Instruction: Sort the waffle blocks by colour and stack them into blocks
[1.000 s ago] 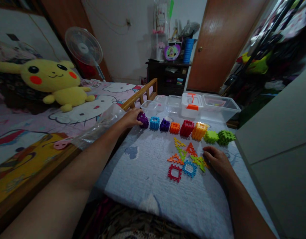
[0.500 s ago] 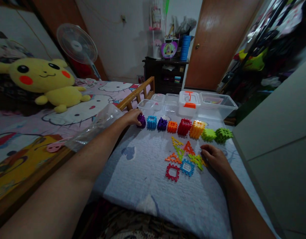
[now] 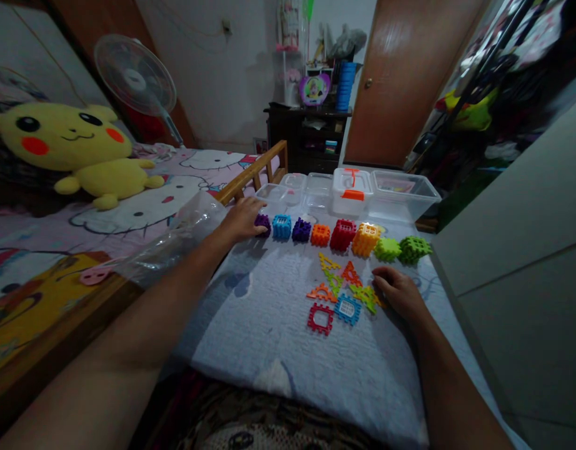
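Note:
At the left end of a row of toy building pieces, my left hand has its thumb and fingers around a small purple block stack. To its right stand a blue stack, a dark purple one, an orange one, a red one, a yellow-orange one and two green ones. My right hand rests on the cloth with loosely bent fingers, beside a flat lime-green piece. Left of it lie a blue square, a red square frame and several triangles.
Clear plastic boxes stand behind the row, one with an orange-clipped lid. A wooden bed rail borders the table on the left. Clear plastic bag and yellow plush toy lie on the bed.
The view has shifted slightly. My left hand stays at the purple stack, its upper fingers slightly higher. My right hand and the pieces look unmoved.

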A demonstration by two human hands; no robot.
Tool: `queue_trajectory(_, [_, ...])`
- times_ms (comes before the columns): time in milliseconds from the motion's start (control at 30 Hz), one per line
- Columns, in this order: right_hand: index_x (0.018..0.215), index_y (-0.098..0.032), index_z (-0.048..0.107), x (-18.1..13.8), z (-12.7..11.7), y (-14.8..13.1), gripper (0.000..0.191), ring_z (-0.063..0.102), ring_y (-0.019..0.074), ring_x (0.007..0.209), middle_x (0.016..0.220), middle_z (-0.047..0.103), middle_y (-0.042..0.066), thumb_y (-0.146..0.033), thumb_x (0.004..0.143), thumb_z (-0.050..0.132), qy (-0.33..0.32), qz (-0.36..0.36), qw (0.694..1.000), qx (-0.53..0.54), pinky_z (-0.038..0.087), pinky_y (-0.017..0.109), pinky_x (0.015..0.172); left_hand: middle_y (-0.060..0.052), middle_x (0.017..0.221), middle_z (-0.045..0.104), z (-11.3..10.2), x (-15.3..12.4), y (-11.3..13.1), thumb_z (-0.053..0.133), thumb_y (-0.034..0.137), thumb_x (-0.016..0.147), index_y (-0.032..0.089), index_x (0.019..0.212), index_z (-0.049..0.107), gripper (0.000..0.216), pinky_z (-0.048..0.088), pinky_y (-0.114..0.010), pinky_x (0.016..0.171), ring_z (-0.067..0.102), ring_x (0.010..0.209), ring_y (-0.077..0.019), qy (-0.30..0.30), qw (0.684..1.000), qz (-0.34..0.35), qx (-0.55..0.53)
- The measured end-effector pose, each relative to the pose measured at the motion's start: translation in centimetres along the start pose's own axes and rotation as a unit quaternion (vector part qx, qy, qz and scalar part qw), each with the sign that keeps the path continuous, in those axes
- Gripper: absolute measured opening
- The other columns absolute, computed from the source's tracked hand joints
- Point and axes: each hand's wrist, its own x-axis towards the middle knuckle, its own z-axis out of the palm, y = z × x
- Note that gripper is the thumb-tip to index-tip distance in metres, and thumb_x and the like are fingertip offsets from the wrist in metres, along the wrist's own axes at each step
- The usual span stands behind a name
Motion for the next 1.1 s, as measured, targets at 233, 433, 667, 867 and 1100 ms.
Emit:
queue_trajectory(233, [0.088, -0.019, 0.071, -0.2, 0.4, 0.1, 0.025, 0.066, 0.0208, 0.074, 0.085, 0.074, 0.006, -0.035, 0.077, 0.056, 0.017, -0.038, 0.999, 0.011, 0.05, 0.033, 0.071, -0.008, 0.108, 0.067, 2.0, -8.3, 11.1, 0.058, 0.02, 0.09, 0.02, 0.103, 0.064, 0.014, 0.048, -0.041, 0.097, 0.06, 0.105, -0.0239, 0.047, 0.978, 0.105, -0.174])
queue_trajectory(433, [0.091, -0.018, 0.07, -0.5, 0.5, -0.5, 0.026, 0.063, 0.0182, 0.066, 0.079, 0.072, 0.005, -0.033, 0.079, 0.053, 0.013, -0.057, 0.998, 0.023, 0.05, 0.031, 0.065, -0.01, 0.111, 0.066, 6.1, -10.3, 15.8, 0.057, 0.02, 0.092, 0.018, 0.105, 0.066, 0.017, 0.048, -0.04, 0.097, 0.059, 0.107, -0.024, -0.054, 0.962, 0.112, -0.245])
queue_trajectory(667, [0.088, -0.018, 0.07, -0.6, 0.7, -1.0, 0.024, 0.064, 0.0185, 0.069, 0.079, 0.072, 0.005, -0.032, 0.079, 0.052, 0.011, -0.078, 0.997, -0.004, 0.048, 0.03, 0.068, -0.01, 0.106, 0.063, 6.7, -8.2, 16.0, 0.065, 0.022, 0.084, 0.018, 0.104, 0.068, 0.02, 0.047, -0.04, 0.094, 0.057, 0.102, -0.0255, -0.146, 0.966, 0.065, -0.204])
queue_trajectory(867, [0.092, -0.018, 0.07, -0.5, 0.7, -0.7, 0.027, 0.062, 0.0177, 0.064, 0.076, 0.07, 0.005, -0.031, 0.08, 0.05, -0.009, -0.066, 0.997, -0.025, 0.046, 0.03, 0.064, -0.008, 0.102, 0.062, 6.9, -7.7, 15.8, 0.07, 0.026, 0.079, 0.018, 0.095, 0.067, 0.018, 0.046, -0.039, 0.091, 0.057, 0.099, -0.0253, -0.142, 0.965, 0.047, -0.215])
queue_trajectory(1100, [0.093, -0.017, 0.07, -0.6, 0.6, -0.9, 0.028, 0.061, 0.0181, 0.063, 0.074, 0.069, 0.004, -0.033, 0.08, 0.051, -0.017, -0.058, 0.998, -0.023, 0.046, 0.029, 0.061, -0.005, 0.095, 0.062, 7.8, -8.5, 14.8, 0.067, 0.024, 0.078, 0.019, 0.093, 0.063, 0.016, 0.047, -0.038, 0.089, 0.058, 0.095, -0.0228, -0.071, 0.959, 0.033, -0.271])
